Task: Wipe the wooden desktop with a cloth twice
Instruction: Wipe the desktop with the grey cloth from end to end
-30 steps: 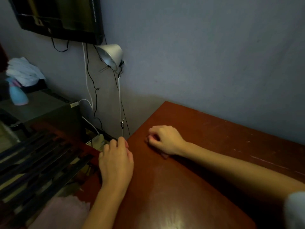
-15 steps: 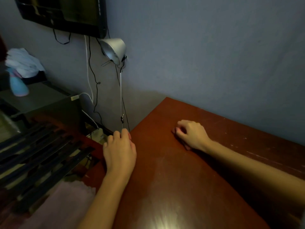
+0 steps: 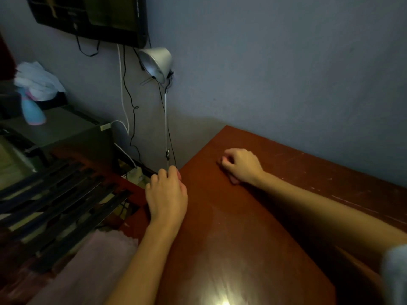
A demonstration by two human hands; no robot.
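desktop long axis runs away-right | left hand flat on edge | right hand clenched, contents unclear

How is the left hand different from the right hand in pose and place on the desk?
The left hand lies at the desktop's left edge, fingers loosely extended; the right hand is curled into a fist farther back, near the wall. A bit of pink shows under the right hand, none under the left. Both rest on the wood.
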